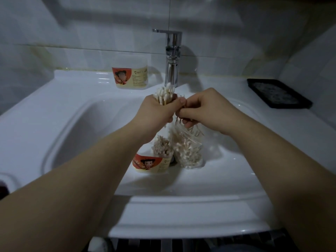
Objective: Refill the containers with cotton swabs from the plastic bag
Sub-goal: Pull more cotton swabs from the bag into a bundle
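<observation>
My left hand [156, 110] grips a thick bundle of cotton swabs [164, 94], their white tips pointing up, above the sink basin. My right hand [203, 108] pinches a few swab sticks next to the bundle, at the mouth of the clear plastic bag [187, 148]. The bag stands in the basin, part full of swabs. Beside it on the left stands a round container [151, 164] with a red cartoon label, swabs sticking out of its top. A second container [130, 78] with the same label stands on the sink ledge left of the faucet.
A chrome faucet [172, 57] rises right behind my hands. A black tray [278, 93] lies on the ledge at the right. The white sink rim [54, 99] runs around the basin, with tiled wall behind.
</observation>
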`<state>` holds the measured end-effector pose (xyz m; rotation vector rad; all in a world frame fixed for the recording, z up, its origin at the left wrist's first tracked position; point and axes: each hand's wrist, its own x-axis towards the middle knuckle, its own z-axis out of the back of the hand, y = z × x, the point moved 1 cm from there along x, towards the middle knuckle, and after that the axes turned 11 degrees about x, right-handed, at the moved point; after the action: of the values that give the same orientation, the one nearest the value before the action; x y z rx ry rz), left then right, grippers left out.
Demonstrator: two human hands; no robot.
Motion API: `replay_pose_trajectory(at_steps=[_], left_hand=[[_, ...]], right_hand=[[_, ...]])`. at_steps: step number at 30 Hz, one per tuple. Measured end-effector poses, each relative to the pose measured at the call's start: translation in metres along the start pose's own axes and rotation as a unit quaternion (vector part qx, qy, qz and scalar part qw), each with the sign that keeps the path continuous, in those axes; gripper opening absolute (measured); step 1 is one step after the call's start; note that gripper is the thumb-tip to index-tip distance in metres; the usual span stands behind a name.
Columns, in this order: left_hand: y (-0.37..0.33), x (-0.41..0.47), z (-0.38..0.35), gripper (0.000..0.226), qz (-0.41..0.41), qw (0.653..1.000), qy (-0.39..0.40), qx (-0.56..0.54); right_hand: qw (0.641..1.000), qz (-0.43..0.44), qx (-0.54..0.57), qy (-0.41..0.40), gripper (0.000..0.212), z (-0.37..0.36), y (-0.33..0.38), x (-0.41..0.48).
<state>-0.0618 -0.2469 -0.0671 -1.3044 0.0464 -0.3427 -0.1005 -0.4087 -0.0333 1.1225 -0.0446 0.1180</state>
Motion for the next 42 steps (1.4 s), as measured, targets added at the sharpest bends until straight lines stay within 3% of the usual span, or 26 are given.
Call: replay_pose_trajectory(at_steps=[7, 10, 13, 16, 18, 22, 24, 27, 29, 31, 33, 34, 38, 42], left_hand=[[-0.008, 0.001, 0.000, 0.019, 0.104, 0.982, -0.035, -0.151], [-0.009, 0.000, 0.003, 0.017, 0.120, 0.974, -0.004, -0.191], [-0.008, -0.003, 0.001, 0.018, 0.134, 0.968, 0.062, -0.203], [-0.010, -0.007, -0.003, 0.026, 0.133, 0.963, 0.115, -0.203], [-0.012, -0.009, -0.005, 0.026, 0.131, 0.962, 0.139, -0.197], [-0.010, -0.008, -0.004, 0.019, 0.137, 0.963, 0.158, -0.171], [-0.011, -0.008, -0.003, 0.019, 0.142, 0.961, 0.160, -0.174], [-0.013, -0.013, -0.002, 0.019, 0.149, 0.960, 0.167, -0.168], [-0.013, -0.014, -0.003, 0.019, 0.150, 0.962, 0.168, -0.156], [-0.011, -0.014, -0.005, 0.021, 0.154, 0.963, 0.163, -0.151], [-0.012, -0.013, -0.007, 0.021, 0.160, 0.963, 0.160, -0.148], [-0.012, -0.014, -0.007, 0.020, 0.161, 0.962, 0.160, -0.149], [-0.011, -0.015, -0.005, 0.024, 0.169, 0.956, 0.170, -0.168], [-0.013, -0.016, -0.005, 0.025, 0.171, 0.956, 0.167, -0.170]], right_hand=[[0.996, 0.013, -0.092, 0.006, 0.020, -0.002, 0.001, -0.003], [0.989, 0.060, -0.137, -0.002, 0.054, -0.003, 0.001, -0.002], [0.985, 0.091, -0.145, 0.037, 0.108, -0.006, -0.003, -0.002], [0.975, 0.119, -0.174, 0.063, 0.129, -0.008, -0.007, 0.003], [0.964, 0.147, -0.210, 0.067, 0.123, -0.009, -0.007, 0.005], [0.938, 0.237, -0.249, 0.039, 0.059, -0.010, -0.003, 0.006], [0.953, 0.209, -0.216, 0.041, 0.068, -0.011, -0.004, 0.006], [0.981, 0.125, -0.110, 0.098, 0.120, -0.014, -0.006, 0.004], [0.980, 0.114, -0.127, 0.103, 0.133, -0.015, -0.006, 0.005], [0.966, 0.150, -0.197, 0.071, 0.116, -0.017, -0.003, 0.006], [0.962, 0.182, -0.198, 0.051, 0.087, -0.018, 0.000, 0.006], [0.965, 0.181, -0.185, 0.049, 0.083, -0.019, 0.001, 0.005], [0.969, 0.138, -0.184, 0.093, 0.119, -0.021, 0.001, 0.000], [0.946, 0.173, -0.259, 0.087, 0.102, -0.023, 0.005, 0.000]])
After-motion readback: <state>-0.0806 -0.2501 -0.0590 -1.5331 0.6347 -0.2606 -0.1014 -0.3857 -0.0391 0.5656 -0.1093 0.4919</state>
